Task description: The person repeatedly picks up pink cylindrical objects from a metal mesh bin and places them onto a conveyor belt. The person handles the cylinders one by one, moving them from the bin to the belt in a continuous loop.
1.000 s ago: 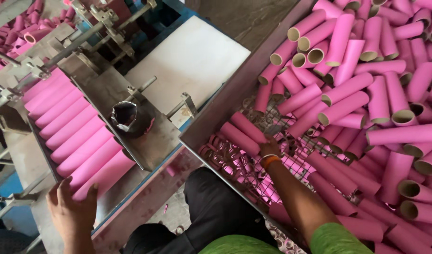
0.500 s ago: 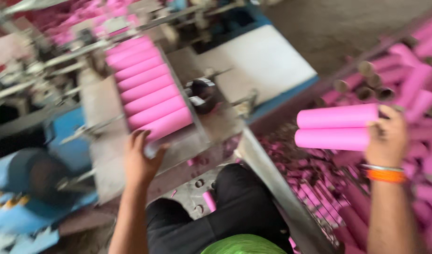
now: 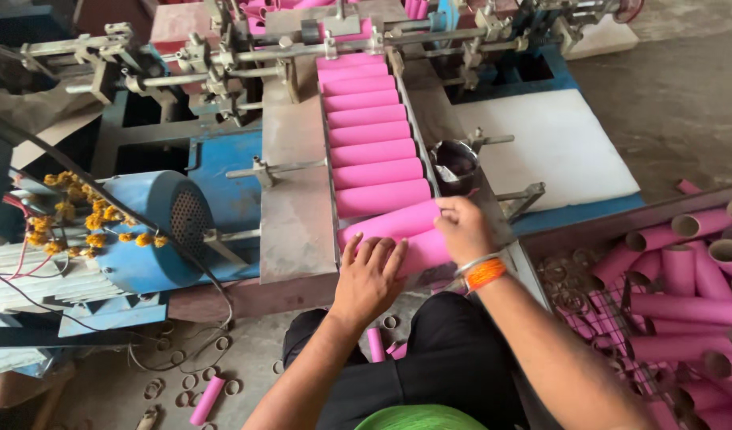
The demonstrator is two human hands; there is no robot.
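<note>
Both forearms reach forward and down from the seated person toward the near end of a metal chute (image 3: 296, 207) on the machine. The left hand (image 3: 369, 275) lies palm down with its fingers spread and flat on the nearest pink tube (image 3: 394, 224), pressing on its left half. The right hand (image 3: 461, 228), with an orange band (image 3: 484, 273) at the wrist, curls over the right end of the same tube, fingers bent around it and the back of the hand facing up. From here I cannot tell whether a second tube lies under that hand.

The tube lies on its side at the bottom of the chute, its long axis running across, left to right, slightly tilted so the right end sits a little higher. Beyond it a row of tubes (image 3: 374, 131) lies in the same crosswise direction, stacked one after another up the chute toward the machine's rods.

A small metal cup (image 3: 455, 162) stands just beside the chute on the right. A blue motor (image 3: 155, 219) sits to the left. More pink tubes (image 3: 685, 295) are heaped in a wire bin at the far right, well apart from the hands.
</note>
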